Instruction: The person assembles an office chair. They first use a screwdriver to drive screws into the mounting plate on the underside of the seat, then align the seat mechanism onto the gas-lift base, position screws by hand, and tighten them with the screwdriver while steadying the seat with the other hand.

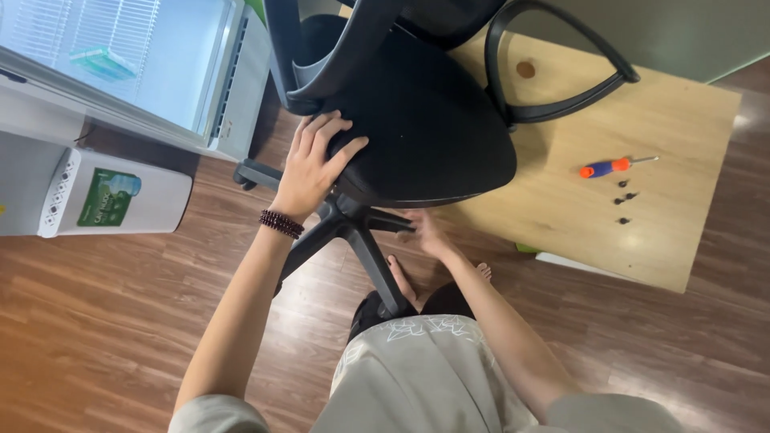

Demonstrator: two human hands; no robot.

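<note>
A black office chair (417, 120) stands on the wooden floor (120, 321) with its seat pushed over the edge of a low wooden counter (682, 128). The left hand (309, 164) lies spread on the near rim of the seat, fingers curled over the edge, pressing rather than gripping. The right hand (421, 232) reaches under the seat near the column and the star base (353, 236); it is blurred, so I cannot tell whether it is clenched on anything. The risk I see: the chair sits on castors, so a push from the left hand could roll or swivel it, pinching the fingers below or rolling a leg onto the bare feet (405, 281) just beside the base. The orange-and-blue screwdriver (613, 167) and small dark screws (624, 196) lie loose on the counter, and a knock from the armrest could scatter them
</note>
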